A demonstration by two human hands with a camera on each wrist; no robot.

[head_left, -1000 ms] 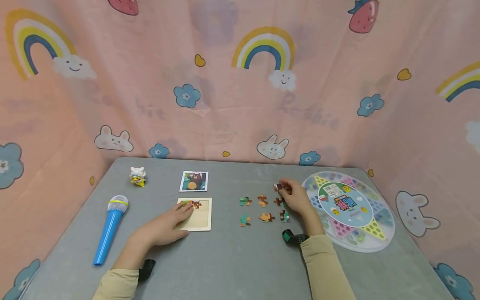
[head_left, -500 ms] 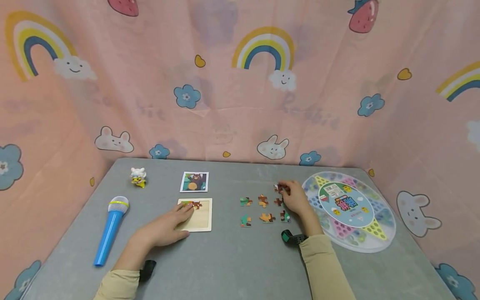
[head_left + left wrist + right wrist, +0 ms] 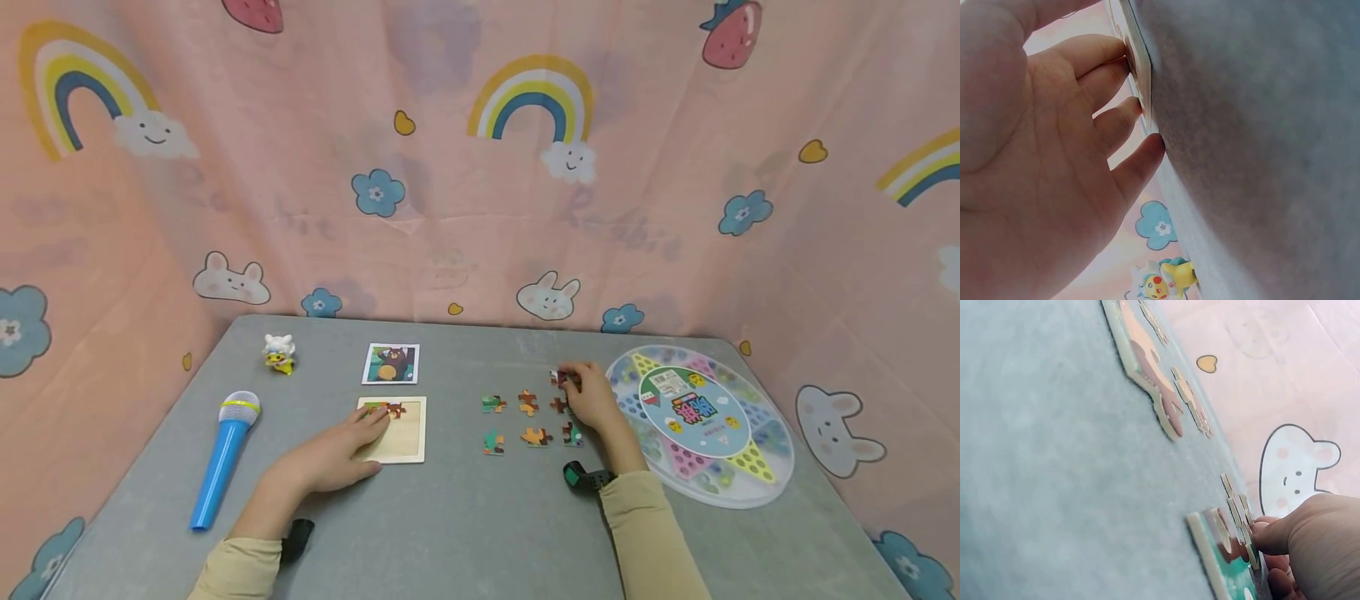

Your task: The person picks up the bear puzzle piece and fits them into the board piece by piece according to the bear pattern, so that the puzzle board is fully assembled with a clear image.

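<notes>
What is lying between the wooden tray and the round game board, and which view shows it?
The head view shows seven puzzle pieces there, the right grip touching the farthest one; nearest the wooden tray, the table is bare.

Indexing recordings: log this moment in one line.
left hand: touching puzzle tray; right hand: touching farthest puzzle piece; loose pieces: on table; picture card: beyond tray

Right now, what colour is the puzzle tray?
The puzzle tray is pale cream, clearest in the head view.

Beige sleeves [image 3: 651, 529], black wristbands [image 3: 600, 478]
</notes>
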